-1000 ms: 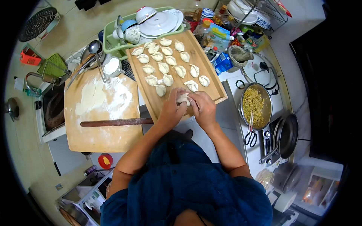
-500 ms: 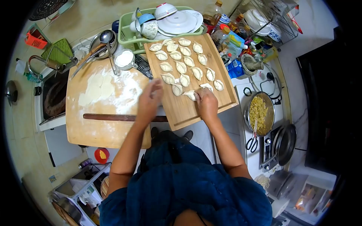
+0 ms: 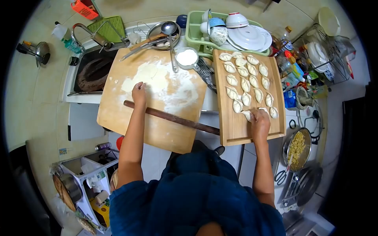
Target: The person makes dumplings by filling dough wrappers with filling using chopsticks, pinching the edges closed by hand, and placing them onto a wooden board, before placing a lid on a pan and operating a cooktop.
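My left hand (image 3: 138, 93) is over the floured wooden board (image 3: 114, 106), its fingers curled together near the edge of a flat sheet of dough (image 3: 152, 78); whether anything is between them is hidden. On the right, a rimmed wooden tray (image 3: 232, 135) holds several pleated dumplings (image 3: 246, 98) in rough rows. My right hand (image 3: 260, 122) is at the tray's near end, fingers closed at a dumpling (image 3: 263, 109) that they partly cover. Another dumpling (image 3: 247, 115) lies just left of these fingers. A dark rolling pin (image 3: 177, 118) lies slantwise across the board, its right end reaching the tray.
Behind the board stand a glass cup of flour (image 3: 187, 58) and a metal bowl (image 3: 158, 29) with a ladle (image 3: 169, 28). A green dish rack (image 3: 193, 33) holds crockery. To the left is a sink (image 3: 84, 74); to the right, a pan of yellow filling (image 3: 297, 149) with scissors (image 3: 281, 176).
My left hand has moved left from beside the tray to over the dough board. My right hand stays at the dumplings. The view has swung left, and the rolling pin now lies at a slant.
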### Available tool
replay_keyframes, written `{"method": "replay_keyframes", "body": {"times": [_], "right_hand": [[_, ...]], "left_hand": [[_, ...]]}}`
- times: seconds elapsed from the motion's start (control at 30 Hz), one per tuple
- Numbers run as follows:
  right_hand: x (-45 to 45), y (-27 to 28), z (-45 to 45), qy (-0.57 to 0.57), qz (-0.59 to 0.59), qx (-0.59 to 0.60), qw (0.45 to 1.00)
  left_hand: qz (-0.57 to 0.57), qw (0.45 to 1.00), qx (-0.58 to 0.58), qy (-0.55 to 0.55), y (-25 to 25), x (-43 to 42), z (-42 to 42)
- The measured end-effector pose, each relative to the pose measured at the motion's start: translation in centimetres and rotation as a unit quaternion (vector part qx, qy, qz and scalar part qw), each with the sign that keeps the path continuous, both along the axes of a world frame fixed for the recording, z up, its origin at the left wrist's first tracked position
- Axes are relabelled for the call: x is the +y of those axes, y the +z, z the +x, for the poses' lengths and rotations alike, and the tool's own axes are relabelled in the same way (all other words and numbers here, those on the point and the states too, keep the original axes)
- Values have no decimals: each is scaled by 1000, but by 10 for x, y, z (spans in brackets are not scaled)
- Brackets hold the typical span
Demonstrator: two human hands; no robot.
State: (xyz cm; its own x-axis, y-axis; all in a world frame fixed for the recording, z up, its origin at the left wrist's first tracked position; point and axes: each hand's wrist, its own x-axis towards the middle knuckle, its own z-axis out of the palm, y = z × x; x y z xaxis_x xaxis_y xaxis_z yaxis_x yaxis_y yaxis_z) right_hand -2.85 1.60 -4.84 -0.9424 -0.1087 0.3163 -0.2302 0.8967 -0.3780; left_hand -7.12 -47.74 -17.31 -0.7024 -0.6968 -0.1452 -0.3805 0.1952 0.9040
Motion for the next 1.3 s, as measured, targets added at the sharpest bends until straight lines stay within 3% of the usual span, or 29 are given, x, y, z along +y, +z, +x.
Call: {"method": "replay_keyframes", "body": {"times": [0.17, 0.3, 0.37, 0.5, 0.7, 0.87, 0.97, 1.03, 1.13, 1.17, 1.2, 1.3], "right_hand": [[-6, 4, 1, -23, 32, 7, 999], [-5, 7, 6, -30, 36, 15, 999], [-10, 22, 12, -50, 48, -12, 998], [-7, 31, 25, -69, 37, 49, 996], [9, 28, 46, -75, -11, 56, 996], [18, 27, 56, -78, -13, 85, 993], [21, 30, 58, -77, -39, 96, 992], [21, 34, 62, -77, -74, 94, 990], [14, 40, 67, -84, -216, 32, 972], [11, 41, 67, -82, -272, 9, 959], [9, 45, 68, -72, -289, -23, 954], [-4, 38, 65, -39, -442, -118, 888]], "left_hand": [[-235, 966, -108, -2, -19, -12, -32], [-379, 917, -109, -53, -6, 16, -47], [-375, 904, -179, -106, -1, 27, -47], [-362, 881, -243, -185, -5, 47, -40], [-459, 856, -124, -203, -15, 63, -17], [-598, 723, -71, -339, -18, 59, -15], [-577, 749, -70, -318, -31, 50, -24], [-569, 787, 11, -237, -29, 51, -25], [-327, 924, -10, -198, -30, 41, -30], [-33, 984, 19, -176, -37, 28, -39], [240, 967, 55, -67, -27, 25, -46], [495, 853, 163, -9, -1, 43, -38]]}}
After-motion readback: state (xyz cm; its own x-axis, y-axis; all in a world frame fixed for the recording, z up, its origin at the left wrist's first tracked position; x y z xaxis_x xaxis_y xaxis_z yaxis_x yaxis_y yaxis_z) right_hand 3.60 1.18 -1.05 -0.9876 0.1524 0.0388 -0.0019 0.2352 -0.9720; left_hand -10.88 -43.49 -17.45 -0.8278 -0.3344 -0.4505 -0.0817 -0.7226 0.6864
